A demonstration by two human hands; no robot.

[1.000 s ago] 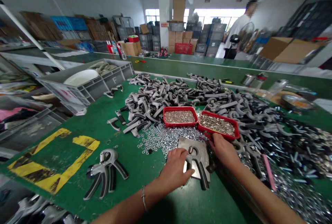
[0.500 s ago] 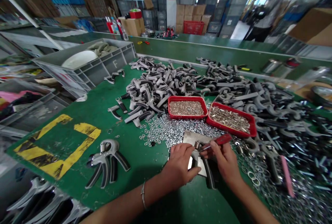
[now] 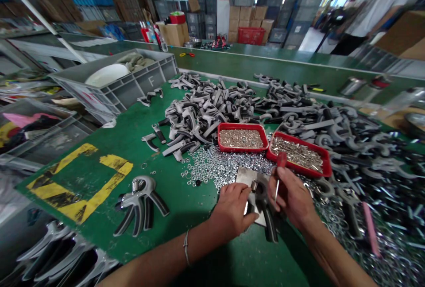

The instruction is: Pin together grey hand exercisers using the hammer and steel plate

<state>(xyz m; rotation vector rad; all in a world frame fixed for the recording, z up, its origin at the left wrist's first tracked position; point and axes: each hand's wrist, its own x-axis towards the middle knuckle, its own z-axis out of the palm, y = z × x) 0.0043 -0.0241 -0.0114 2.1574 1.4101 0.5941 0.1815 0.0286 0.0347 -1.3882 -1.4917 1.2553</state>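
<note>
My left hand [image 3: 231,209] is wrapped over a grey-and-black hand grip strengthener [image 3: 270,223], holding it down on a metal plate [image 3: 245,175]. The strengthener's coil spring [image 3: 254,185] shows just beyond my fingertips; my palm hides part of its body. In my right hand [image 3: 294,196] is a screwdriver [image 3: 281,161] with a red handle, its shaft pointing down, apart from the spring. Two red trays stand beyond my hands: one of tiny metal parts [image 3: 241,138], one of small metal pins [image 3: 299,153]. Loose nuts and washers [image 3: 209,165] surround the plate.
Grip strengtheners [image 3: 142,203] stand at the left near yellow tape [image 3: 88,207]. A big heap of grey handles [image 3: 212,101] covers the table's back. A grey crate [image 3: 139,81] sits at the left edge. A pink strip [image 3: 371,229] lies right. A person [image 3: 368,21] is in the background.
My right hand has lifted the screwdriver away from the spring, to the right, and turned it from nearly level to steep. My left hand stays on the hand grip strengthener.
</note>
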